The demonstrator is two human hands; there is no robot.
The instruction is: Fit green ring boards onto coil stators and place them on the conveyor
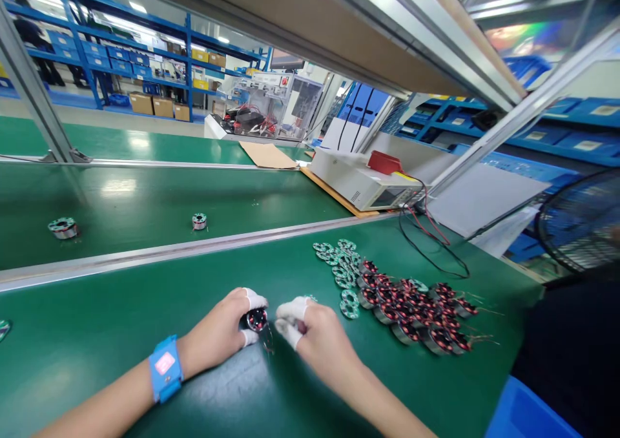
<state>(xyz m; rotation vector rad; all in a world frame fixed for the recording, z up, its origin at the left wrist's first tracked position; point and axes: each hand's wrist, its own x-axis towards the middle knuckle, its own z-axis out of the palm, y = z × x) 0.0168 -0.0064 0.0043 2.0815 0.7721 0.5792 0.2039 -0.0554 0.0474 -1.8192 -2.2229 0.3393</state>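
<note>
My left hand (225, 327), with white finger cots and a blue wrist strap (165, 368), is closed around a motor stator (256, 320). Dark windings face up, and thin wire ends hang from its right side. Just to the right, my right hand (314, 328) has its white-covered thumb and fingers pinched together. What lies between them is hidden; a bit of green shows behind the knuckles. Ring-shaped green circuit boards (349, 303) lie loose beyond that hand. Beside them is a cluster of stators (411, 309) with red-and-black windings and loose wires.
Two stators topped with green boards, one on the left (62, 228) and another further right (199, 221), stand beyond the metal strip (159, 252). A grey instrument (365, 178) with cables sits at the back right. A fan (581, 218) and blue bin (527, 415) are at right.
</note>
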